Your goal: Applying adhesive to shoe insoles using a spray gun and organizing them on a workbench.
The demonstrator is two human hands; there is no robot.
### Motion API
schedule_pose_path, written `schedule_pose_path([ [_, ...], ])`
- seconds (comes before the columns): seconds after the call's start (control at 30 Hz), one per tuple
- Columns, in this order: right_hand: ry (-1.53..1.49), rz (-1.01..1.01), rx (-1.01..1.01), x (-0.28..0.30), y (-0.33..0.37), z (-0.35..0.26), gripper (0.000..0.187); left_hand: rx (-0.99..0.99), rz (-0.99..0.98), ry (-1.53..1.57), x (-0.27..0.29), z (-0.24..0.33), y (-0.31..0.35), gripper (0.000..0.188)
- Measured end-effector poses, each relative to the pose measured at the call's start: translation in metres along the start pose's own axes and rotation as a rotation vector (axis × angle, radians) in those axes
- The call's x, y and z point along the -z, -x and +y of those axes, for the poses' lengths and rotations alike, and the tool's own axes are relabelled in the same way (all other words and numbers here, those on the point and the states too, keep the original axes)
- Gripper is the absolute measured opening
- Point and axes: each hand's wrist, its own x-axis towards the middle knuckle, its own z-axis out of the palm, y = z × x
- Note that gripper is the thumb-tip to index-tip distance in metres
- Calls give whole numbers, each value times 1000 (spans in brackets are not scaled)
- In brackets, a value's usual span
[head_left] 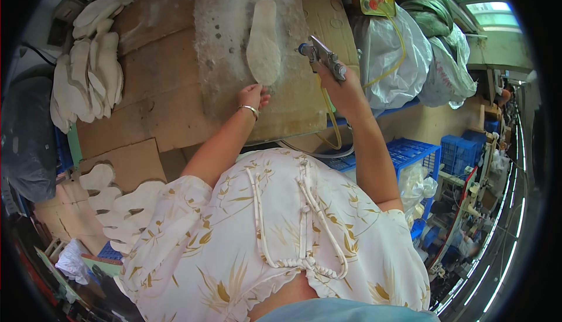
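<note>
Head view: glue-crusted cardboard worktable [175,105], cluttered workshop.

A pale insole [263,44] lies flat on the glue-crusted board [234,88].

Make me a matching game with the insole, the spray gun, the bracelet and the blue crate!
Things:
1. insole
2. spray gun
3. bracelet
4. blue crate

Places:
A. on the left wrist
B. flat on the dusty board, left hand at its near end
C. under the bench, at the right
D. held in the right hand

Pairs: 1-B, 2-D, 3-A, 4-C
</note>
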Motion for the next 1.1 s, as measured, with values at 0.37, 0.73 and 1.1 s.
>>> schedule_pose_path([
  [0.37, 19, 103, 55, 4, -51, -20, 31, 13, 4, 5, 3, -1, 1, 20],
  [0.73, 21, -83, -46, 7, 10, -12, 31, 16, -17, 39, 2, -2, 0, 21],
  [1.1, -4, -102, -28, 4, 4, 14, 28, 6, 14, 35, -3, 14, 12, 19],
])
